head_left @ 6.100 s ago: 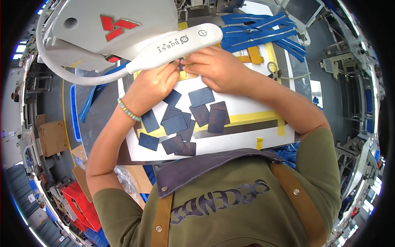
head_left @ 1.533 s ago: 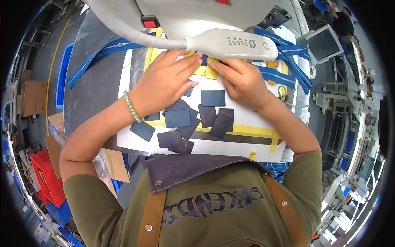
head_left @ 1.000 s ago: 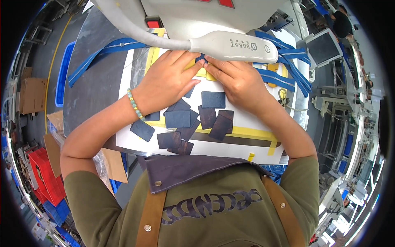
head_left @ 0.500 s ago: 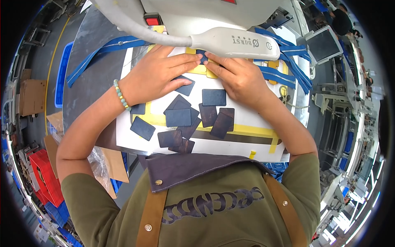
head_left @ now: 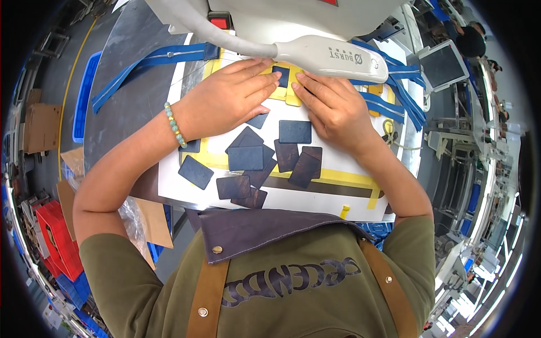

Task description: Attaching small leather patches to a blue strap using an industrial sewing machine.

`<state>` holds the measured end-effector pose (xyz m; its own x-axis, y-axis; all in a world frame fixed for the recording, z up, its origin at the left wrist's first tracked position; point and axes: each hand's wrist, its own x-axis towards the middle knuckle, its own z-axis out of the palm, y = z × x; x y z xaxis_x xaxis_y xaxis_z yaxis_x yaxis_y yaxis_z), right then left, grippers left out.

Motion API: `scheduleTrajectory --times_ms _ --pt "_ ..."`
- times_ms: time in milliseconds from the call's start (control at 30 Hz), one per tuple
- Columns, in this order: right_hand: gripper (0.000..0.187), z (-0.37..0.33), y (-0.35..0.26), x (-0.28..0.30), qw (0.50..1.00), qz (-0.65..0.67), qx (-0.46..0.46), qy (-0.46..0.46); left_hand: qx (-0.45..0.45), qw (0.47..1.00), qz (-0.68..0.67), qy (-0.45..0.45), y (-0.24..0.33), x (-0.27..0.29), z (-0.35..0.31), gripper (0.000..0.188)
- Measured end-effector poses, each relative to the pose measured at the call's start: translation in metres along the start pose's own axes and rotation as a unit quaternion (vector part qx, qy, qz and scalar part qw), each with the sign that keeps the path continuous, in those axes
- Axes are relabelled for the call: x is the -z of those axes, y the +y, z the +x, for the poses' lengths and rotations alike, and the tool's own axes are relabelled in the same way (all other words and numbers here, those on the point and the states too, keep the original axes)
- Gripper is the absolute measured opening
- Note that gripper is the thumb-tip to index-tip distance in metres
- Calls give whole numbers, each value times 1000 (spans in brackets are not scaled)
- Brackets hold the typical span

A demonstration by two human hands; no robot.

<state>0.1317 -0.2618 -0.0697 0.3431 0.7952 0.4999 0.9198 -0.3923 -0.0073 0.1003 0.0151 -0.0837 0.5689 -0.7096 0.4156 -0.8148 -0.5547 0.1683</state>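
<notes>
White wand (head_left: 332, 58) obscures the area beyond the navy piece (head_left: 284, 76). Your left hand (head_left: 224, 101) lies spread; your right hand (head_left: 335, 107) has an indeterminable grip. Blue zippers (head_left: 386, 107) lie far right.

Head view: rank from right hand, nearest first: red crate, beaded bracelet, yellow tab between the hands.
1. Yellow tab: just left of the right hand.
2. Beaded bracelet: farther left, on the left arm.
3. Red crate: far off, lower left of the picture.
</notes>
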Motion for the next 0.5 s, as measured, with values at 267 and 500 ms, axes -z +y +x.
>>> scheduleTrajectory --times_ms 267,500 --pt "36 -1 -2 11 998 28 -22 -61 -96 991 88 -29 -11 5 0 42" --pt "40 -1 -2 17 995 41 -25 -84 -115 987 93 -69 -15 20 6 39"
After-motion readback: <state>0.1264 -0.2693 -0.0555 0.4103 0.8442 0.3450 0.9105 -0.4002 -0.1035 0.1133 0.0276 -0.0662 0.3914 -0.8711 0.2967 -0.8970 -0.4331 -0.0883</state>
